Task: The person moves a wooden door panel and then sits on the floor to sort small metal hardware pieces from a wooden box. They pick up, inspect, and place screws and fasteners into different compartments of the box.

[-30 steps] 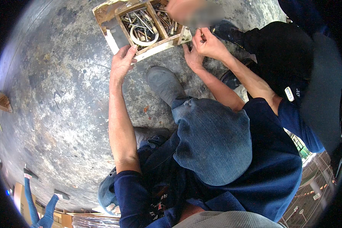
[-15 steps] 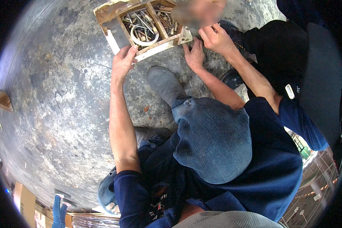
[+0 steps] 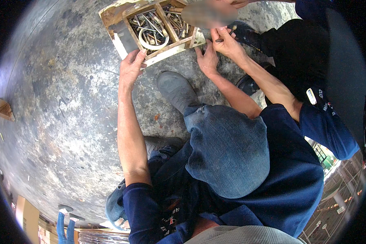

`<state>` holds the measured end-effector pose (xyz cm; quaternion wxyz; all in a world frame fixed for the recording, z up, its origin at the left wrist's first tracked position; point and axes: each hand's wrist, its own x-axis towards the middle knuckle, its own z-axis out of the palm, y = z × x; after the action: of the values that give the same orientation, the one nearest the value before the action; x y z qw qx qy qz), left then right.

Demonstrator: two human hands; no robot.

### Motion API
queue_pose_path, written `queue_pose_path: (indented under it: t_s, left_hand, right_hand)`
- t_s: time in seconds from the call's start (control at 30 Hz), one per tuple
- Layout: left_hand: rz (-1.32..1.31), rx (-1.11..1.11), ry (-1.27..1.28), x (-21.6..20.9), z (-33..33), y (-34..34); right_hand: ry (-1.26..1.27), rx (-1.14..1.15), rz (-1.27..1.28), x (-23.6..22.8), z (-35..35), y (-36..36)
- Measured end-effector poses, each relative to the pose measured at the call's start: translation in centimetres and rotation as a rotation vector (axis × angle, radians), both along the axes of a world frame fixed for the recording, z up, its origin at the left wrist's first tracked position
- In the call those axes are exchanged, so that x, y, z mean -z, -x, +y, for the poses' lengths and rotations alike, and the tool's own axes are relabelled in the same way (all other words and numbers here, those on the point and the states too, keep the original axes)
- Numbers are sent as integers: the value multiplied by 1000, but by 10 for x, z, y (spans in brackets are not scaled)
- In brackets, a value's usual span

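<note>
A wooden box (image 3: 166,52) with dividers stands at the top middle, full of loose bolts and metal rods (image 3: 149,23). On top of its left compartment lies a white ring (image 3: 154,48). My left hand (image 3: 132,67) grips the near left corner, thumb over the rim and fingers largely hidden. At the near right corner, my right hand (image 3: 208,60) has its thumb at the front wall and its fingers by the end wall. Just beside it, a co-worker's hand (image 3: 232,46) holds a thin dark bolt-like piece (image 3: 226,35).
The co-worker crouches at right, dark shoes (image 3: 248,83) close to my right forearm. My grey shoe (image 3: 177,87) stands below the box on the stained concrete floor (image 3: 77,101). A wooden piece (image 3: 3,108) lies at far left. Cardboard boxes (image 3: 26,215) and another person's legs (image 3: 65,227) are at lower left.
The co-worker's hand has turned and lifted slightly, so the dark piece in it now shows. Another co-worker hand has come in at the top edge. My hands and the box are nearly still.
</note>
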<state>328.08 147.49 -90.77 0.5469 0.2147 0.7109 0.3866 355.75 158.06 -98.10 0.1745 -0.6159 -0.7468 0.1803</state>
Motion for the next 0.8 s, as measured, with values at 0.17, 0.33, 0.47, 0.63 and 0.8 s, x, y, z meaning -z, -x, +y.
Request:
queue_pose_path:
  t_s: [0.17,0.33,0.47,0.63,0.8]
  left_hand:
    - [5,-2,-7,1,0,0]
    - [-17,-23,-4,2,0,0]
    - [3,-7,-14,1,0,0]
    - [-5,-7,-2,1,0,0]
    - [-9,-8,-1,1,0,1]
  right_hand:
    - [33,27,36,-11,-2,5]
    - [12,21,17,-10,-1,5]
    - [44,8,34,-6,-1,2]
    - [-14,4,17,-4,-1,3]
    - [-21,-2,49,-7,-1,4]
